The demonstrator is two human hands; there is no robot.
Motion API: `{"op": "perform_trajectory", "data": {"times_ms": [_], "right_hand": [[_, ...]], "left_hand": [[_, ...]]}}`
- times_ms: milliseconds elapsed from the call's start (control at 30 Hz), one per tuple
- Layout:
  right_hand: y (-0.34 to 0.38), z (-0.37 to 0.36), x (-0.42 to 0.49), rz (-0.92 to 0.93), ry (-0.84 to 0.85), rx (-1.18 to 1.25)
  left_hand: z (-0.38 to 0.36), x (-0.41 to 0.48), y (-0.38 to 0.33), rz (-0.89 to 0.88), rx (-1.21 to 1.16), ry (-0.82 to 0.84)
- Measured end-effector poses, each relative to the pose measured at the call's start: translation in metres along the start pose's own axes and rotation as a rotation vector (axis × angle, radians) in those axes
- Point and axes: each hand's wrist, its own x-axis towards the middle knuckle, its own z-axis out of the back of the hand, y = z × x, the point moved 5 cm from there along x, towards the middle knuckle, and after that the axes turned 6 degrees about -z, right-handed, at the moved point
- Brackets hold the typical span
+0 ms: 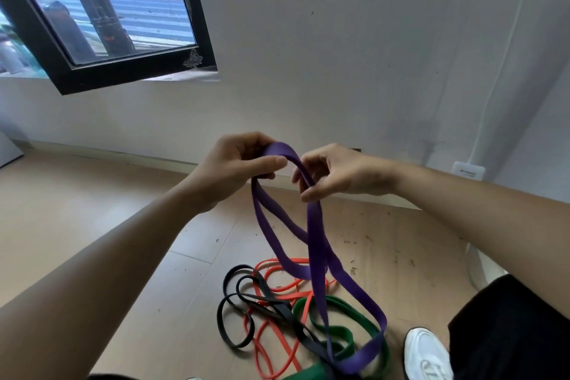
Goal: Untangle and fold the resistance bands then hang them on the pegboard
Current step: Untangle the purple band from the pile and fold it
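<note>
Both of my hands hold a wide purple band (pixel 317 244) up at chest height. My left hand (pixel 234 163) grips its top fold between thumb and fingers. Just to the right, my right hand (pixel 333 170) pinches the same band where it bends down. The purple loops hang to the floor, and their lower end lies among a tangle of a black band (pixel 243 299), an orange band (pixel 274 342) and a green band (pixel 339 330). No pegboard is in view.
The bands lie on a light wooden floor (pixel 92 210) near a white wall (pixel 339 55). A black-framed window (pixel 203 25) is at the upper left. My white shoe (pixel 425 352) stands right of the pile. A wall socket (pixel 468 170) sits low on the right.
</note>
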Motion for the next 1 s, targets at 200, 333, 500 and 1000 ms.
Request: {"op": "perform_trajectory", "data": {"times_ms": [200, 333, 500, 1000], "right_hand": [[-0.030, 0.003, 0.004, -0.112, 0.057, 0.019], [-0.021, 0.028, -0.002, -0.077, -0.044, 0.199], [0.005, 0.047, -0.013, 0.062, -0.264, 0.274], [0.014, 0.020, 0.001, 0.078, -0.169, 0.067]], "left_hand": [[0.026, -0.003, 0.000, 0.011, -0.143, -0.209], [0.042, -0.011, 0.014, 0.085, -0.073, -0.179], [0.039, -0.015, 0.024, 0.139, 0.098, -0.076], [-0.002, 0.008, -0.005, 0.022, -0.052, -0.179]]}}
